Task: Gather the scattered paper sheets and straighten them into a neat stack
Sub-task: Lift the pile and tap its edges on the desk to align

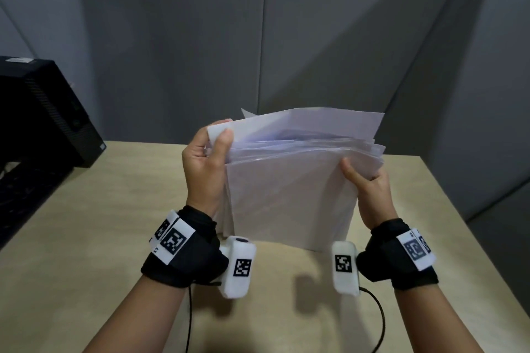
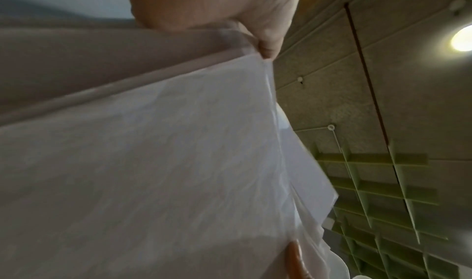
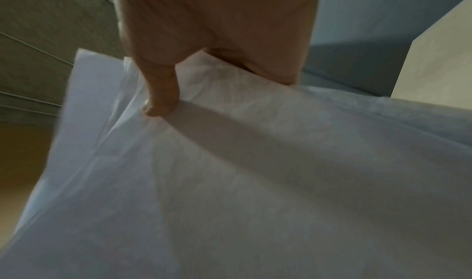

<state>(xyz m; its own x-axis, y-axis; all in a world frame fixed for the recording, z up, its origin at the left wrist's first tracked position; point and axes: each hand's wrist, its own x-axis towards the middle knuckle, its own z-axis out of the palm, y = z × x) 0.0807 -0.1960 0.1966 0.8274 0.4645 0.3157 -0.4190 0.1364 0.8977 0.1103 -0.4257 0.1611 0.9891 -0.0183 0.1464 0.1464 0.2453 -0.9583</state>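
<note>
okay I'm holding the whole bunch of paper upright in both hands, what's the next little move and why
Probably loosen both grips a little and tap the bundle's bottom edge on the table. The paper sheets stand on edge between your left hand and right hand, but their top edges are fanned and stepped, with corners sticking out at the upper right, so they are not yet squared.

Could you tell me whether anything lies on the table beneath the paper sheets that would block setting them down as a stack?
Nothing visible does. Both the left hand and right hand grip the paper sheets upright over bare table.
</note>
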